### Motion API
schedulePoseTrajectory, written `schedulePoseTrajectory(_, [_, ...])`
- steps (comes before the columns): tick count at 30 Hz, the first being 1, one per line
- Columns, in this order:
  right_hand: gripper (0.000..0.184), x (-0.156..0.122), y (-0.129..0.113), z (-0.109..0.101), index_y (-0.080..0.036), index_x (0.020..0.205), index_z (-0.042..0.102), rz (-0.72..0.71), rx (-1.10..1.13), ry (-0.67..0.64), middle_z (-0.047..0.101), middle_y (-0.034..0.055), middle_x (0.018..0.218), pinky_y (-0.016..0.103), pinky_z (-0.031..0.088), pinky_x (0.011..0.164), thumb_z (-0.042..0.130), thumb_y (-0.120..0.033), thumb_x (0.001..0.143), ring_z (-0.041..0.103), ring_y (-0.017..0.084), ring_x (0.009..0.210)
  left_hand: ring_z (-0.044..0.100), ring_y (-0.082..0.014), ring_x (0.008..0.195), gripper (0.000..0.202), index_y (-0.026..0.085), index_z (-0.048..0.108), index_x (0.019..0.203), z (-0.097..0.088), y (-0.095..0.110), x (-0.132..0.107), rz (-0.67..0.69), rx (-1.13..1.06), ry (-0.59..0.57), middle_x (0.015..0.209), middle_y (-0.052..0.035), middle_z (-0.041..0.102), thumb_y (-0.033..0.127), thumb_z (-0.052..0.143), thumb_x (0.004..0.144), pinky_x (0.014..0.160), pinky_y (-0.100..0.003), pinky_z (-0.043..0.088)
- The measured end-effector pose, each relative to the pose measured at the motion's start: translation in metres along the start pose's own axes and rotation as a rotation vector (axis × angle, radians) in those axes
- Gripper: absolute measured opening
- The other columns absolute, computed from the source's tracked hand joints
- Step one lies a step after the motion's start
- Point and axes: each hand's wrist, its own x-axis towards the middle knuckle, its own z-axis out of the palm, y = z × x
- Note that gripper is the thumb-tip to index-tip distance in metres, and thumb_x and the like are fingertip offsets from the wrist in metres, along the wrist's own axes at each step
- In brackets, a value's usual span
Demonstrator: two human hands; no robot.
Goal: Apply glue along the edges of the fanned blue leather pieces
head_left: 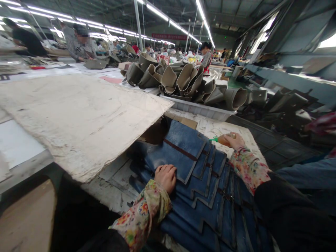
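My right hand (235,140) is closed around a small amber squeeze bottle (224,140). Its thin green nozzle (214,139) points left, near the far corner of the top blue leather panel (181,134). Whether the tip touches the panel I cannot tell. At that panel's near left side, my left hand (166,177) has its fingers bent and pressed on the leather, gripping it; the fingertips are partly hidden. More blue panels (210,206) lie overlapped like a fan toward me, with dark edge bands, brown straps and stepped edges.
A white plastic tray (202,106) full of curled olive-grey pieces (183,80) stands behind the panels. A large cream sheet (86,115) overhangs on the left. A co-worker (81,42) bends over a table at the back left; a blue sleeve (304,178) shows at right.
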Motion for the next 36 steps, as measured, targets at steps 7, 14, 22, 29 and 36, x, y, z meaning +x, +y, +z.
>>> schedulePoseTrajectory(7, [0.055, -0.027, 0.0, -0.024, -0.015, 0.099, 0.061, -0.016, 0.03, -0.158, 0.061, 0.0102, 0.094, 0.04, 0.044, 0.084, 0.061, -0.052, 0.059, 0.056, 0.024, 0.088, 0.055, -0.0186, 0.106, 0.025, 0.026, 0.06, 0.105, -0.001, 0.001, -0.003, -0.013, 0.014, -0.023, 0.112, 0.0022, 0.064, 0.024, 0.044, 0.086, 0.095, -0.04, 0.032])
schedulePoseTrajectory(14, [0.057, -0.044, 0.005, -0.027, -0.017, 0.102, 0.058, -0.058, 0.019, -0.15, 0.059, 0.0104, 0.105, 0.04, 0.041, 0.091, 0.061, -0.054, 0.06, 0.054, 0.025, 0.098, 0.055, -0.018, 0.106, 0.024, 0.026, 0.06, 0.104, -0.003, 0.002, -0.007, -0.011, 0.018, -0.007, 0.111, 0.0021, 0.064, 0.023, 0.043, 0.086, 0.095, -0.04, 0.032])
schedulePoseTrajectory(22, [0.063, -0.077, 0.004, -0.034, -0.016, 0.103, 0.058, -0.146, 0.005, -0.148, 0.057, 0.0107, 0.106, 0.04, 0.039, 0.094, 0.059, -0.057, 0.055, 0.052, 0.025, 0.099, 0.055, -0.0178, 0.104, 0.024, 0.025, 0.061, 0.103, -0.007, 0.004, -0.011, 0.002, 0.012, -0.011, 0.11, 0.0011, 0.065, 0.023, 0.044, 0.086, 0.094, -0.04, 0.034])
schedulePoseTrajectory(29, [0.067, -0.086, 0.017, -0.033, -0.014, 0.101, 0.056, -0.284, 0.04, -0.057, 0.056, 0.0128, 0.106, 0.041, 0.038, 0.097, 0.055, -0.063, 0.056, 0.051, 0.026, 0.102, 0.054, -0.0186, 0.107, 0.024, 0.025, 0.061, 0.103, -0.011, 0.006, -0.015, -0.016, 0.016, -0.027, 0.112, 0.0007, 0.064, 0.023, 0.045, 0.085, 0.094, -0.04, 0.033])
schedulePoseTrajectory(36, [0.072, -0.109, 0.024, -0.032, -0.011, 0.106, 0.055, -0.334, 0.021, -0.136, 0.055, 0.0149, 0.109, 0.041, 0.037, 0.098, 0.052, -0.065, 0.059, 0.05, 0.026, 0.103, 0.055, -0.0187, 0.105, 0.025, 0.025, 0.062, 0.102, -0.01, 0.005, -0.018, -0.015, 0.028, -0.018, 0.111, 0.0003, 0.065, 0.023, 0.043, 0.086, 0.094, -0.04, 0.032])
